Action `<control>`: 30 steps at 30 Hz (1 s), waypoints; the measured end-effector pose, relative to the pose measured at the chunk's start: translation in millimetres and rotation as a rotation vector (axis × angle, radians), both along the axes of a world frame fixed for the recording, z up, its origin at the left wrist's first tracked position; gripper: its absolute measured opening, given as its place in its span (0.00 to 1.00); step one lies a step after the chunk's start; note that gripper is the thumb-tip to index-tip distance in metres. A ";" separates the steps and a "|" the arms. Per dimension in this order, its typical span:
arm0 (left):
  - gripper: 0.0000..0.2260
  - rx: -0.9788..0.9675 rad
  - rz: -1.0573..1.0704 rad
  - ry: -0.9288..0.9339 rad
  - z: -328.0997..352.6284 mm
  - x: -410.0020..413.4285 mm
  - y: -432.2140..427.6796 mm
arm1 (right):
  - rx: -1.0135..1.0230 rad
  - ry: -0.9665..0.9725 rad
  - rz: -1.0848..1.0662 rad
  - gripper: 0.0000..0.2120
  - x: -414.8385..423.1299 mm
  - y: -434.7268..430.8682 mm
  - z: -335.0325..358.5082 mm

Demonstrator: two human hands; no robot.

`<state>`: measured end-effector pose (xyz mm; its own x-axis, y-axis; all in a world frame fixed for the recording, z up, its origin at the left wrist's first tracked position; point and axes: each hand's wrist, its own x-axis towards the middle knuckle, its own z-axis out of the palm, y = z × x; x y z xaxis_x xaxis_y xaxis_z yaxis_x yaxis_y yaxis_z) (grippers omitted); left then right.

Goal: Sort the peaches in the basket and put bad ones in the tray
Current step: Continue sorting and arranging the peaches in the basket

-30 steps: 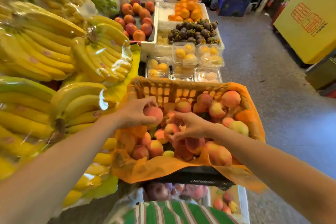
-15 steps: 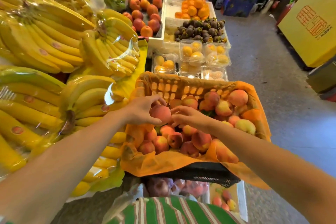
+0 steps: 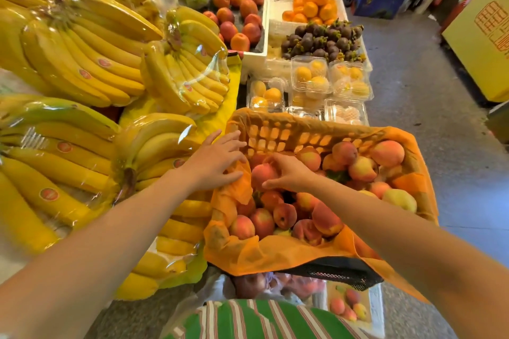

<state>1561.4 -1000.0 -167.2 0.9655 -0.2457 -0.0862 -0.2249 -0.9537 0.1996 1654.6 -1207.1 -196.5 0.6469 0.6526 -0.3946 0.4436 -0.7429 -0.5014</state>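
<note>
A black basket lined with orange cloth [image 3: 275, 256] stands in front of me, full of several pink-yellow peaches. My right hand [image 3: 289, 173] is closed around one peach [image 3: 263, 173] at the basket's left side, above the pile. My left hand [image 3: 217, 159] hovers with its fingers spread over the basket's left rim and holds nothing. Below the basket's near edge lies a white tray [image 3: 376, 308] with a few peaches in it, mostly hidden by the basket.
Wrapped banana bunches [image 3: 91, 63] fill the stall to the left. Behind the basket stand clear boxes of yellow fruit [image 3: 311, 77], mangosteens [image 3: 322, 41], oranges [image 3: 311, 5] and a tray of red peaches [image 3: 237, 19]. A grey aisle [image 3: 429, 118] runs along the right.
The peach passed from my left hand to my right hand. My left hand let go and opened, moving to the basket's left rim. The view has tilted up slightly.
</note>
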 end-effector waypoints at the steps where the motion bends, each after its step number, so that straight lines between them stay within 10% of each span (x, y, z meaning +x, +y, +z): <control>1: 0.17 -0.010 -0.015 -0.003 -1.3 -0.9 0.8 | -0.086 -0.026 0.099 0.29 0.4 3.8 -3.7; 7: 0.15 -0.065 -0.018 -0.052 -2.4 2.6 2.6 | -0.202 -0.220 0.315 0.27 -3.2 14.7 -16.8; 19: 0.11 -0.193 -0.135 -0.144 21.5 63.5 -73.5 | 0.169 -0.363 -0.173 0.10 9.2 -102.9 40.4; 30: 0.28 -0.100 -0.335 0.016 3.5 124.2 -175.7 | -0.233 -0.313 -0.170 0.29 1.5 -228.4 71.7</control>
